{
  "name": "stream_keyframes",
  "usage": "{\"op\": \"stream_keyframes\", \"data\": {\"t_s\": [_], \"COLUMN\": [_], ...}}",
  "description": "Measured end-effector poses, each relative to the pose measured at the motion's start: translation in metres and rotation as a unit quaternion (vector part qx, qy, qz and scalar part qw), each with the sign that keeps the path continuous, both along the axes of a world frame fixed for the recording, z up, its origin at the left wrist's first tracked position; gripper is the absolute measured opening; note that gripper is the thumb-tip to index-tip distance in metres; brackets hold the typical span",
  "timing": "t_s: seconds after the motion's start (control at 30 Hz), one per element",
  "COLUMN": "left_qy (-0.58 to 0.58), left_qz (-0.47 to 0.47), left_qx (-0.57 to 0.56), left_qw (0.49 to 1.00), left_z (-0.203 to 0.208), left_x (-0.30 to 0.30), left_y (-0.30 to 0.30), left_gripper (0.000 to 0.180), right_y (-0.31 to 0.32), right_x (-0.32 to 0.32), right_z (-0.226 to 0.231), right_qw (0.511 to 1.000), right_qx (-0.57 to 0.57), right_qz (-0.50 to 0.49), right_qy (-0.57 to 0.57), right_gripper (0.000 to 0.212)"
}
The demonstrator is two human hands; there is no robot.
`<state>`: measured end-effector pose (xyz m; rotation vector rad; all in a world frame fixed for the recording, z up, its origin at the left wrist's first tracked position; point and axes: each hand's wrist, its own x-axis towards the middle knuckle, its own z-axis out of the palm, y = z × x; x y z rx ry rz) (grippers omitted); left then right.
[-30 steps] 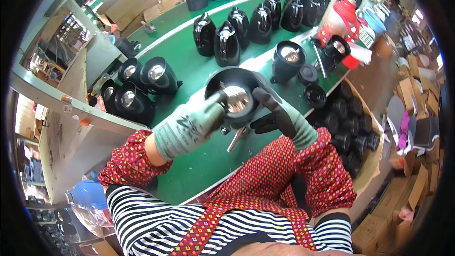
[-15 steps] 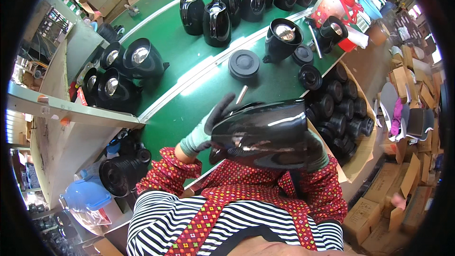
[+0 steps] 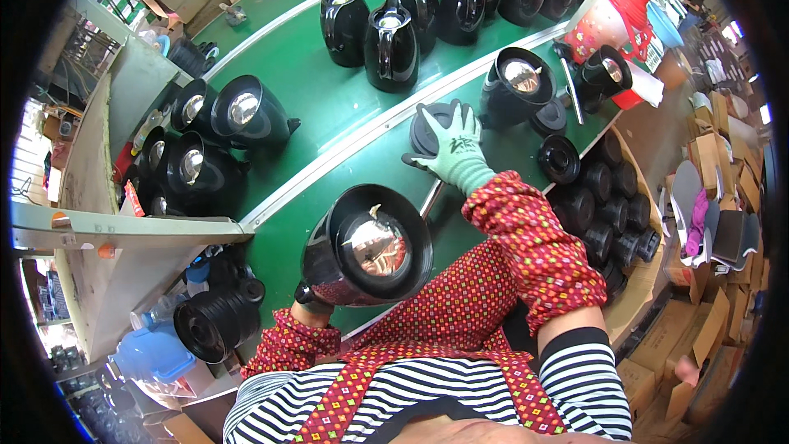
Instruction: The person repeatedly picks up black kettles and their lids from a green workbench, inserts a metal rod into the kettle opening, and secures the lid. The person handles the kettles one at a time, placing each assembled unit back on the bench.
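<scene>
A glossy black vacuum jug (image 3: 329, 259) is tipped bottom-up in front of me, its silvery inner base showing. My left hand (image 3: 314, 306) holds it from the lower left; the fingers are hidden behind the jug. My right hand (image 3: 454, 148), in a green and dark glove, lies with fingers spread on a stack of round black base caps (image 3: 423, 133). A metal rod (image 3: 431, 197) lies between the jug and that hand. Beyond the right hand stands another open-bottomed jug (image 3: 503, 99), with a black cap (image 3: 549, 117) beside it.
Finished-looking black jugs (image 3: 390, 53) line the green conveyor (image 3: 316, 119). Several bottom-up jugs (image 3: 246, 131) stand at the left. A carton (image 3: 633, 300) of black caps is at my right, below a red-and-pink flask (image 3: 604, 25). A pale frame bar (image 3: 131, 226) juts in from the left.
The jug has turned from lying sideways between both hands to showing its bottom, shifting left. My right hand has let go of it and reached forward onto the cap stack.
</scene>
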<state>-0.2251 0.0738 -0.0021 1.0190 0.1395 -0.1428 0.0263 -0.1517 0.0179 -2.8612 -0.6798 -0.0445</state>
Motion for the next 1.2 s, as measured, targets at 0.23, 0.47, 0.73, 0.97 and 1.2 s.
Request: {"op": "stream_keyframes", "data": {"t_s": [0.23, 0.47, 0.73, 0.97, 1.2], "left_qy": [0.037, 0.051, -0.021, 0.001, 0.017], "left_qz": [-0.029, -0.15, -0.166, -0.246, -0.312], "left_qx": [-0.06, -0.164, -0.156, -0.17, -0.168], "left_qw": [0.997, 0.974, 0.973, 0.954, 0.935], "left_z": [0.004, 0.032, 0.022, 0.027, 0.053], "left_x": [0.002, 0.017, -0.001, -0.015, -0.009], "left_y": [0.004, -0.042, -0.076, -0.096, -0.118], "left_gripper": [0.059, 0.052, 0.065, 0.067, 0.068], "right_y": [0.0, -0.05, -0.119, -0.155, -0.177], "right_x": [0.027, -0.049, -0.197, -0.247, -0.271], "right_z": [-0.015, 0.055, 0.136, 0.144, 0.164], "right_qw": [0.999, 0.942, 0.924, 0.898, 0.882], "right_qx": [-0.015, 0.336, 0.37, 0.43, 0.404], "right_qz": [-0.038, -0.005, 0.078, 0.083, 0.209], "right_qy": [0.016, 0.013, 0.061, 0.035, -0.12], "right_gripper": [0.096, 0.092, 0.094, 0.098, 0.102]}}
